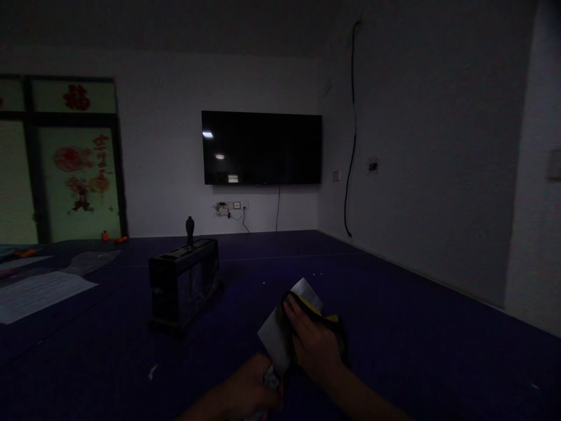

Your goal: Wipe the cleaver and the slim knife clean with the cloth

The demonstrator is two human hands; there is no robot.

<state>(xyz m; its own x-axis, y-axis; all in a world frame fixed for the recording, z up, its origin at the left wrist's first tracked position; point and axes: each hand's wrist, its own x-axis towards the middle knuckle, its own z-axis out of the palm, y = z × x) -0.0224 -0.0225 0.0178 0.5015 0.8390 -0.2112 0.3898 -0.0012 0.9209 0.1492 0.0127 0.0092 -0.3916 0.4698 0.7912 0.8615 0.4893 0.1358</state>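
My left hand is closed around the handle of a cleaver at the bottom middle of the head view. The broad, pale blade points up and away from me. On its right side, my right hand presses a dark cloth with yellow parts against the blade. The fingers lie bent over the cloth, which covers part of the blade. Left of the hands stands a dark block with clear sides, like a knife block. A dark rounded handle sticks up from its top.
The dark blue tabletop stretches to the walls. Printed sheets and clear plastic lie at the left. White scraps are scattered about. Small orange things sit at the far left edge. A television hangs behind.
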